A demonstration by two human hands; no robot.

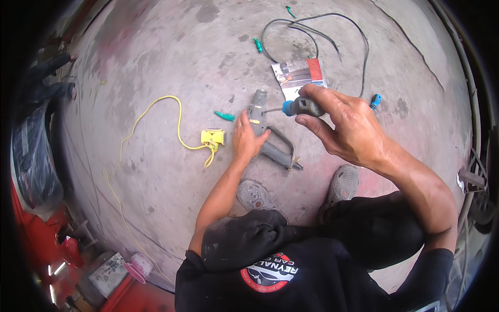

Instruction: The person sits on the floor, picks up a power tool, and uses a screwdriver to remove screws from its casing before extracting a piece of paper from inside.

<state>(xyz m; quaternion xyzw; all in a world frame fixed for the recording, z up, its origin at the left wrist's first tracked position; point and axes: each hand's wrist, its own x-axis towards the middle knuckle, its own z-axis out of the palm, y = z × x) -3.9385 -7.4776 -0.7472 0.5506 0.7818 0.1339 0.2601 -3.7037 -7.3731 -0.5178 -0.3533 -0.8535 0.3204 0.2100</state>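
Note:
A grey handheld power tool (274, 154) with a tubular nozzle and a loop handle lies on the concrete floor in front of me. My left hand (247, 139) is closed around its body and steadies it. Gripped by its blue and black handle, a screwdriver (305, 107) is in my right hand (349, 120). Its shaft points left, and the tip meets the tool's side just below the nozzle. A green scrap (224, 116) rests left of the tool. Beyond the screwdriver lies a printed packet (300, 73), partly covered by my right hand.
A yellow socket (212, 137) with a yellow cord sits to the left. Farther off, a loose black cable (367, 49) with bare wire ends curves across the floor. A blue-handled tool (375, 101) lies at right. Another person (52, 78) is at the far left, near a bagged item (35, 161).

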